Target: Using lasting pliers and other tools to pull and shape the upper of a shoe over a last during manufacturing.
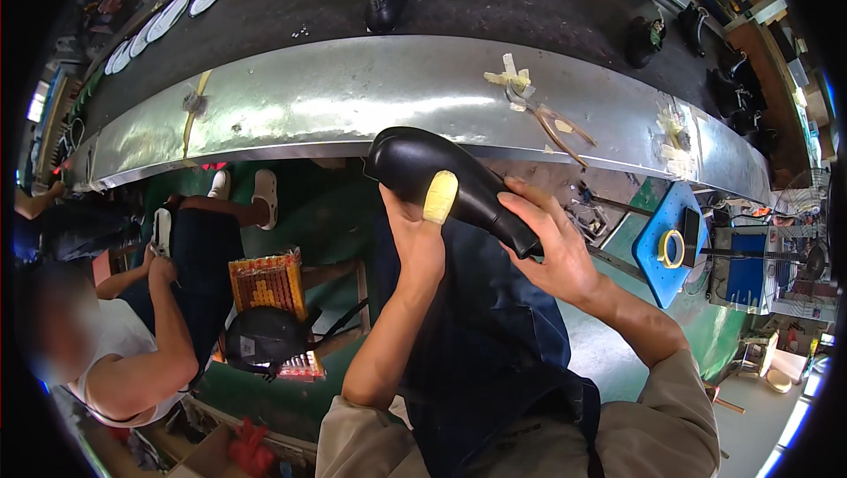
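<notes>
A: Where did we find the black shoe (478,194)?
B: We recorded it at centre frame, held in both hands, its rounded end toward the upper left, before the metal edge of the tabletop (485,6).
A: And the fingers (529,212)?
B: The left hand (415,233) gripped below, yellow-covered thumb (440,196) on top, its other fingers hidden; the right hand (563,247) was bent closed over the narrower end.
A: How far along?
B: The upper appeared shaped. We could not confirm a sole: the underside faced away. In our judgement, handling remained unfinished, the shoe not yet set down.
</notes>
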{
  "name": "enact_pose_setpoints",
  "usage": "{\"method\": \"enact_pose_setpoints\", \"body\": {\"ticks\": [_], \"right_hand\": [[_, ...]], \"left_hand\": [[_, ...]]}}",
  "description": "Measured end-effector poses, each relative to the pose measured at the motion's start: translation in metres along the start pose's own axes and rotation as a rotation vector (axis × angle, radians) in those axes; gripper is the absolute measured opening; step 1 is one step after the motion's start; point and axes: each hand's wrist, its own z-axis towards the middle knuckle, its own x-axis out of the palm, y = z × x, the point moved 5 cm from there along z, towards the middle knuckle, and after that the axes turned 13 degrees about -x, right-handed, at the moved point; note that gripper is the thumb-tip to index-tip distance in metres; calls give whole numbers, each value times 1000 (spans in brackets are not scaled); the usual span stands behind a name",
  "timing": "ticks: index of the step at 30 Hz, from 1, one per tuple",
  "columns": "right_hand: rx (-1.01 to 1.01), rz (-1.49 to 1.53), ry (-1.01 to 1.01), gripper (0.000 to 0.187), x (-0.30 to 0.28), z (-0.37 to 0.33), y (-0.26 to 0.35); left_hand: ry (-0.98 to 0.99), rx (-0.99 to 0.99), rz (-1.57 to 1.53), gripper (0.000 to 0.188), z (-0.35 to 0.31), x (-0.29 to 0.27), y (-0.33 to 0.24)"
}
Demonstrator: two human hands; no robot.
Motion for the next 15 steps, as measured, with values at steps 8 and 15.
{"method": "enact_pose_setpoints", "body": {"ticks": [8,15], "right_hand": [[13,65,88,76,-10,17,9],[472,208,-170,75,-99,45,-81]], "left_hand": [[-181,-22,26,46,12,-10,-1],[53,-71,278,65,36,-8,-45]]}}
